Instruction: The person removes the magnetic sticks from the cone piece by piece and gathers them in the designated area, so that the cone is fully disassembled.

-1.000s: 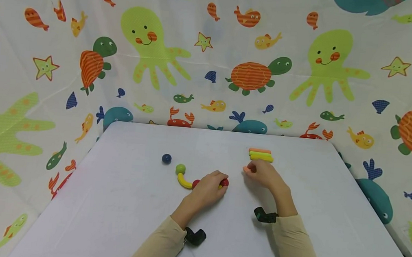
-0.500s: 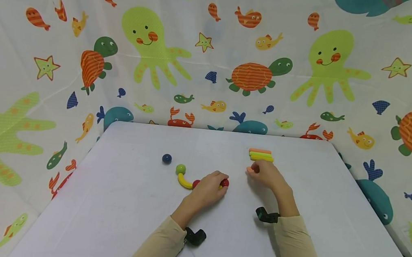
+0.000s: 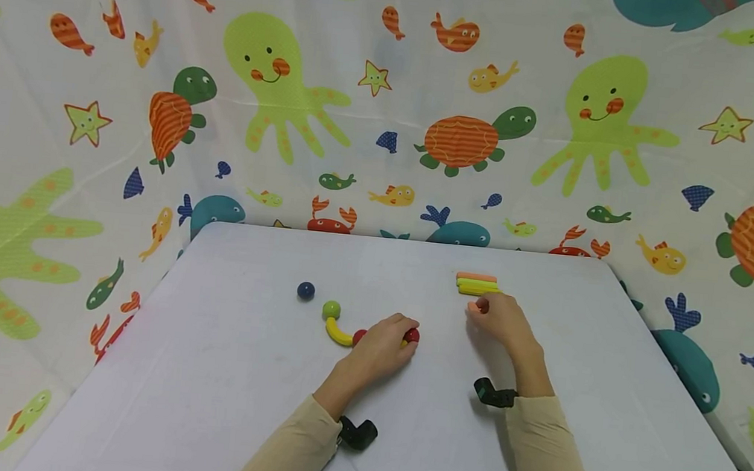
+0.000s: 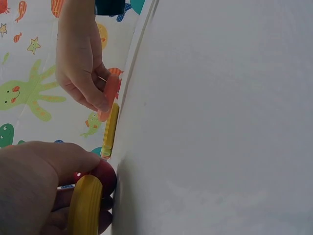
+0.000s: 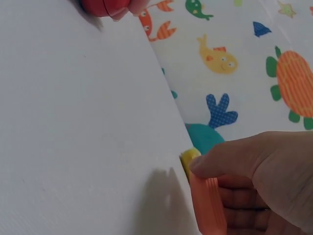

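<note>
On the white table (image 3: 216, 386), a chain runs from a green ball (image 3: 331, 309) through a curved yellow rod (image 3: 338, 334) to a red ball (image 3: 359, 336). My left hand (image 3: 381, 346) covers the chain's right part. In the left wrist view its thumb and fingers grip a red ball (image 4: 105, 176) at the end of a curved yellow rod (image 4: 85, 205). My right hand (image 3: 502, 321) pinches a straight orange rod (image 5: 208, 203) between thumb and fingers, held above the table. Just behind that hand lie yellow, lime and orange rods (image 3: 477, 285) side by side.
A loose dark blue ball (image 3: 305, 291) sits left of the chain. The table's far edge meets a hanging cloth (image 3: 359, 129) printed with sea animals. Wrist cameras (image 3: 358, 433) are strapped on both arms.
My right hand has shifted to the right, carrying the orange rod away from the left hand. The left hand and the chain stay in place.
</note>
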Demonstrator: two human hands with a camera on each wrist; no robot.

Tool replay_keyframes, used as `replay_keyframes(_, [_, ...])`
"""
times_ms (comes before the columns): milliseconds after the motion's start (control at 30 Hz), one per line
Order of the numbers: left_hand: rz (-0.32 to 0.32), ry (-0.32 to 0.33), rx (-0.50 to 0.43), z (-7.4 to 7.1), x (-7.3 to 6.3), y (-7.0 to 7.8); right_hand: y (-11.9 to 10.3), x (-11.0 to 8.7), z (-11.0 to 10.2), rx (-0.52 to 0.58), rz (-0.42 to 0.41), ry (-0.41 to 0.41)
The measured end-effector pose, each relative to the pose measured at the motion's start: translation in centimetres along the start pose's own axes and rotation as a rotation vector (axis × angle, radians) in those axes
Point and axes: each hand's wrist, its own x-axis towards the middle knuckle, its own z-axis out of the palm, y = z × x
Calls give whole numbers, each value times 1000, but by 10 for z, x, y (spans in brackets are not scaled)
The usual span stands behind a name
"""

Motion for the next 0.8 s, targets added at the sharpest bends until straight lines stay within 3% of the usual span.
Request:
replay_keyframes(233, [-1, -6, -2, 0, 0, -1, 13, -2, -8, 41, 78, 36])
replay_keyframes(533, [-2, -8, -3, 1, 1, -1, 24, -7, -10, 32, 116, 153])
replay_keyframes(800, [-2, -9, -3, 1, 1, -2, 27, -10, -11, 30, 160, 167])
